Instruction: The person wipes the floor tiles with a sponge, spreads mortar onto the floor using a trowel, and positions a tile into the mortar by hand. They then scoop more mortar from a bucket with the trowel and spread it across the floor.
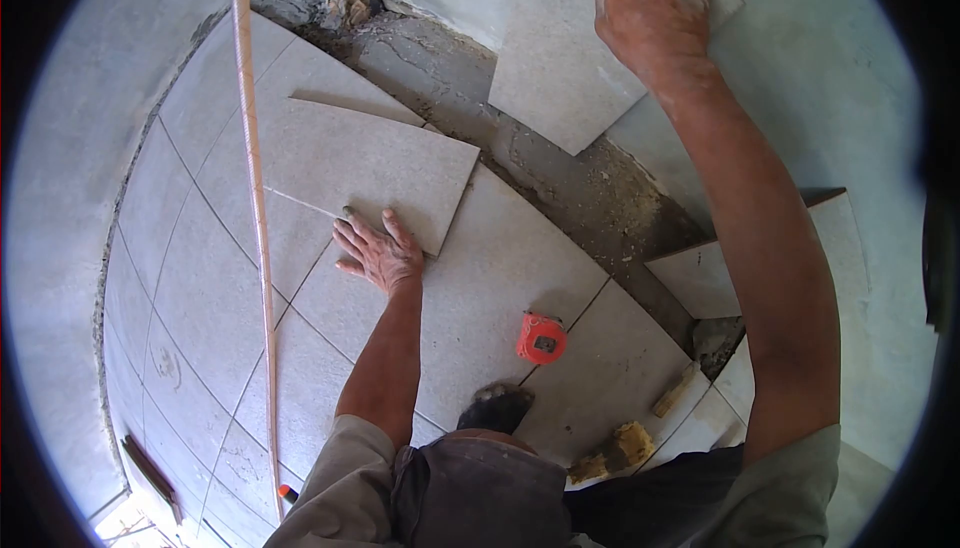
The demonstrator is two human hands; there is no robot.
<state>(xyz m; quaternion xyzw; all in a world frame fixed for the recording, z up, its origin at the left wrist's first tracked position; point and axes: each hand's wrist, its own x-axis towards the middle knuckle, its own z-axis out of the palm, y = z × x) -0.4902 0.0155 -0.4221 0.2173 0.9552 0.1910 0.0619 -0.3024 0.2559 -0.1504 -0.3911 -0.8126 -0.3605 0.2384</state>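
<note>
My left hand (pixel 380 251) lies with fingers spread on the lower edge of a loose grey tile (pixel 385 163), which rests on top of the laid floor tiles (pixel 470 298). At the top right, my right hand (pixel 657 3) is against another grey tile (pixel 560 58) that leans at the wall over the untiled strip. Its fingers point up and are partly cut off by the frame's top; the thumb stands apart. A red tape measure (pixel 541 338) sits on the tiles to the right of my left hand.
A pale hose (pixel 257 198) runs down the left side. Rough mortar (pixel 540 163) fills the strip along the wall. Cut tile pieces (pixel 700 278) lie at the right, and a yellow sponge (pixel 632 444) is near my knees. A dark bar (pixel 150 470) lies lower left.
</note>
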